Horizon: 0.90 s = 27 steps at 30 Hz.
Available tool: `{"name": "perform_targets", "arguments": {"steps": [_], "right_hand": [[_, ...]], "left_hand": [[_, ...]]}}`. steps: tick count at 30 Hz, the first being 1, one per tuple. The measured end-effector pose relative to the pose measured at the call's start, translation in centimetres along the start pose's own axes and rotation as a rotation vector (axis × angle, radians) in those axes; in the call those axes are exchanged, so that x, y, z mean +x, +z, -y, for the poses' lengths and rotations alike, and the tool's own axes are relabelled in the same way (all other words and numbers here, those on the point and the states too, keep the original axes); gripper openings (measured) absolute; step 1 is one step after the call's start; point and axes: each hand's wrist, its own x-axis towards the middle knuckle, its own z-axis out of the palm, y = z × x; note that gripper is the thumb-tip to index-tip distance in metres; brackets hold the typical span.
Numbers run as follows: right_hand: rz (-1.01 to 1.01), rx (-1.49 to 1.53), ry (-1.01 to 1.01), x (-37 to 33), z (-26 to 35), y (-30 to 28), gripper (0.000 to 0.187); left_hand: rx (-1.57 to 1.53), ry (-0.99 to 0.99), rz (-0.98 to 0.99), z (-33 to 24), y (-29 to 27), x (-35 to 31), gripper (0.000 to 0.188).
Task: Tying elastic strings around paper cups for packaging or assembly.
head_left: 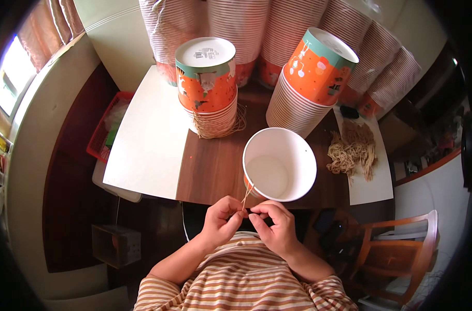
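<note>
A white-lined paper bucket stands at the table's front edge, its open mouth facing up and toward me. Light brown twine runs from the left part of its wall down to my fingers. My left hand pinches the strands between thumb and forefinger. Right beside it, my right hand is closed in a pinch at the twine's lower end, fingertips almost touching the left ones. The exact end of the twine is hidden between the fingers.
Two upside-down bucket stacks with orange and green printing, a left stack looped with twine and a right stack, stand farther back. Behind are several plastic-wrapped stacks. Twine bundles lie at right, near a wooden chair. A red basket sits left.
</note>
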Motion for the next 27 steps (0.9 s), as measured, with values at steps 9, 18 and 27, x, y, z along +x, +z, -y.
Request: {"name": "perform_targets", "arguments": {"steps": [9, 18, 27], "right_hand": [[-0.065, 0.035, 0.029, 0.2, -0.9, 0.9, 0.009], [0.029, 0.036, 0.006, 0.5, -0.7, 0.1, 0.009], [-0.128, -0.233, -0.151, 0.7, -1.9, 0.6, 0.015]], "left_hand": [[0.444, 0.089, -0.014, -1.4, -0.1, -0.4, 0.024], [0.926, 0.528, 0.128, -1.7, -0.7, 3.0, 0.040], [0.605, 0.166, -0.039, 0.3, 0.0, 2.3, 0.016]]}}
